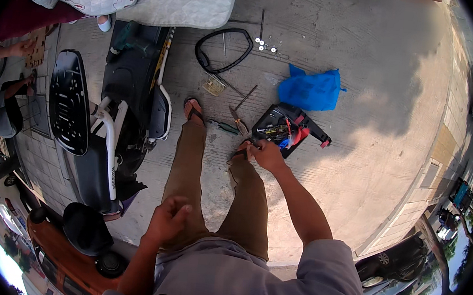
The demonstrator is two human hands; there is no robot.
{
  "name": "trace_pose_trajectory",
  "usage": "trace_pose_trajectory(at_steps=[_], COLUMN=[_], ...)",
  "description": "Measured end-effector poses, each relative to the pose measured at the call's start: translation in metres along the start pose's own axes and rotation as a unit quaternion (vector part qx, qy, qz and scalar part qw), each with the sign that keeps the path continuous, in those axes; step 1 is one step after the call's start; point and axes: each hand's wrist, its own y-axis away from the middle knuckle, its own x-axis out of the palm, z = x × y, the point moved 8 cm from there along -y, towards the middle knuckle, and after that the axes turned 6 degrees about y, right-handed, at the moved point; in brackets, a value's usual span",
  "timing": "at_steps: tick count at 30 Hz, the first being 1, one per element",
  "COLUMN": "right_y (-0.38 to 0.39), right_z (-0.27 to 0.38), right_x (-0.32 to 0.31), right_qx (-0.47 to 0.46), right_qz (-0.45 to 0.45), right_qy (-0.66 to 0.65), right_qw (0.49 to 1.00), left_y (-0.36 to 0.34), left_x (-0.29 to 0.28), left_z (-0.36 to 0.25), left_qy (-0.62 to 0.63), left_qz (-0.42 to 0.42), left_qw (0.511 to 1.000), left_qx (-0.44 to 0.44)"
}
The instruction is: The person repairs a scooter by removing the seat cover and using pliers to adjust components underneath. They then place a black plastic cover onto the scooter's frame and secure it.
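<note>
My right hand (268, 156) is closed above my right foot, at the near edge of an open black tool case (268, 115). Its fingertips pinch something dark that I cannot make out. Just beyond them lies a pair of pliers (242, 126), with a green-handled tool (226, 127) to its left. Inside the case are several small tools and red and blue pieces. My left hand (170, 219) hangs over my left thigh, fingers curled in; whether anything is inside them is hidden. To its left stands a scooter with a black seat (131, 75) and a white tube rack (110, 147).
A blue bag (310, 90), a black ring-shaped frame (221, 71), several washers (262, 43) and thin rods lie on the concrete. A teal power drill (124, 40) rests on the scooter. Another person's hand (23, 47) shows at far left. Parked cars (396, 259) stand behind.
</note>
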Motion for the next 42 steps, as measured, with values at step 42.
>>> trace_pose_trajectory(at_steps=[42], right_y=[-0.538], right_z=[-0.046], right_x=[-0.1], right_qx=[0.024], right_qz=[-0.284], right_qy=[0.236], right_qw=[0.929], left_y=[-0.195], left_x=[0.0], left_z=[-0.09], left_qy=[0.125], left_qz=[-0.04], left_qw=[0.752], left_qx=[0.646])
